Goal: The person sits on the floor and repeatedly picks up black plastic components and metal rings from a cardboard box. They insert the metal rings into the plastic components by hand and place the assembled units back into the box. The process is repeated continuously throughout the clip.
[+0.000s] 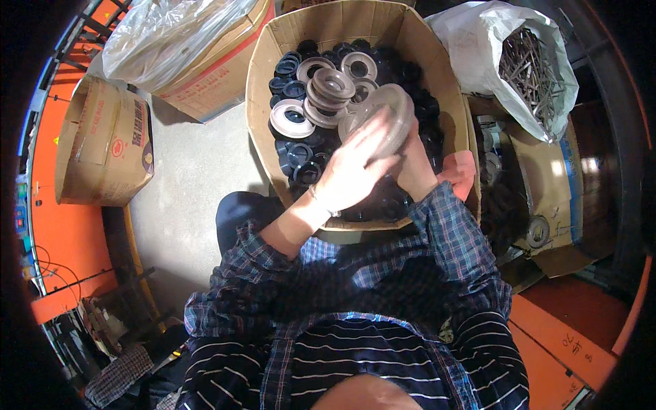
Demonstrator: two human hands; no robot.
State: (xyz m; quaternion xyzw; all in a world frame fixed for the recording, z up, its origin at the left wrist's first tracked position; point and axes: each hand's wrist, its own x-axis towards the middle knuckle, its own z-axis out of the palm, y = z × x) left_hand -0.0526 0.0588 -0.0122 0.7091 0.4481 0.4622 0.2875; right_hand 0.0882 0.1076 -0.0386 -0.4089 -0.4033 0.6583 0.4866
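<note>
A large translucent grey-brown plastic ring (403,102) is held tilted above an open cardboard box. My right hand (414,164) grips it from the right, and the ring and my other hand hide most of those fingers. My left hand (355,167) lies across the ring's face, its fingers smeared by motion. Below, a stack of similar rings (332,85) rests on the box's contents. A paler ring (292,119) lies left of the stack, and another ring (359,66) lies behind it. Many black plastic rings (298,154) fill the cardboard box (263,89).
A white sack (471,34) of thin metal-looking pieces stands at the far right. Beside the box, another carton (570,184) holds dark parts. A bagged carton (212,75) and an open-topped carton (102,150) stand left. A red piece (458,172) hangs at the box's right edge.
</note>
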